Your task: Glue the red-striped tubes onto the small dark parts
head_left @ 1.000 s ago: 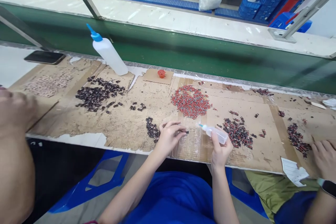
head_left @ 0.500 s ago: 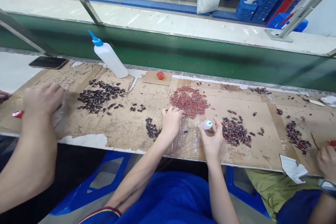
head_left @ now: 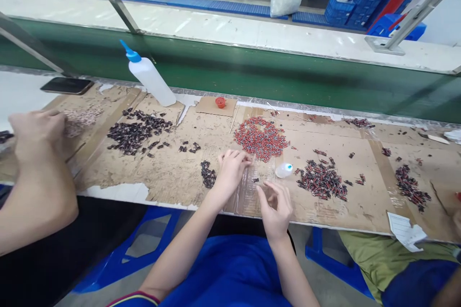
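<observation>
My left hand [head_left: 231,169] is over the cardboard just in front of the pile of small red parts [head_left: 261,139]. Its fingers are curled together, and whatever they may hold is too small or hidden to make out. To its left lies a small heap of black parts [head_left: 208,175]. My right hand [head_left: 276,207] is open, thumb and fingers apart, close to a single black piece [head_left: 255,180] on the clear tape. Just beyond it, a small white squeeze bottle [head_left: 284,170] with a blue-green tip rests on the cardboard, touched by neither hand.
Red-and-black parts [head_left: 322,180] lie heaped at right, black ones [head_left: 137,130] at left. Behind are a tall white bottle [head_left: 153,81] with blue nozzle, a red cap [head_left: 220,102] and a phone [head_left: 67,85]. A co-worker's hand [head_left: 38,132] works at far left; another person sits right.
My right hand has let go of the small squeeze bottle and drawn back toward me, slightly left. My left hand has shifted a little left. The left co-worker's hand has moved left.
</observation>
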A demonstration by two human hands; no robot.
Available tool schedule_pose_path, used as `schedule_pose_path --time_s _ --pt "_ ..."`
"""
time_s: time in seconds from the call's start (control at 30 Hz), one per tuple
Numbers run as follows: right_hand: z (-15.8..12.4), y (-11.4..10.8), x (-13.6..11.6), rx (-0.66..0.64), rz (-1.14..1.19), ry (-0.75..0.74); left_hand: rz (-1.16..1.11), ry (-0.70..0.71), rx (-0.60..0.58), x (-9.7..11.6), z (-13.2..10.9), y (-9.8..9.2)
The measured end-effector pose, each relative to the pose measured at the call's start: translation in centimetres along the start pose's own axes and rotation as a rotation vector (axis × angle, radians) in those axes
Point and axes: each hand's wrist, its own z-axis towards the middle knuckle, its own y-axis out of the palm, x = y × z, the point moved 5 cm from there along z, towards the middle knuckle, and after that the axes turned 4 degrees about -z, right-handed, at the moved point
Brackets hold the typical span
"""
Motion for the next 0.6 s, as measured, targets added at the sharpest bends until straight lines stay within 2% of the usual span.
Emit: schedule_pose_path --time_s 0.13,0.2,0.27,0.37,0.47,0.6 --pt "-0.3 1.5 1.5 -0.120 0.251 0.262 -0.565 -0.069 -0.065 0.7 -2.0 0.3" --pt "-0.6 1.7 2.0 -0.111 0.396 0.371 -0.800 -0.157 -0.099 1.0 -3.0 0.8" --pt "-0.7 1.7 2.3 -0.078 0.492 0.440 -0.941 -0.239 -0.120 1.0 -3.7 1.3" --pt "-0.9 1.5 2.5 -0.035 0.536 0.518 -1.039 -0.315 -0.160 1.0 -4.1 2.0" --pt "-1.0 1.4 2.6 -0.016 0.539 0.554 -1.049 -0.333 -0.160 0.7 -4.2 2.1" --pt "-1.0 1.3 2.6 -0.019 0.495 0.555 -0.906 -0.218 -0.138 0.3 -4.2 1.9"
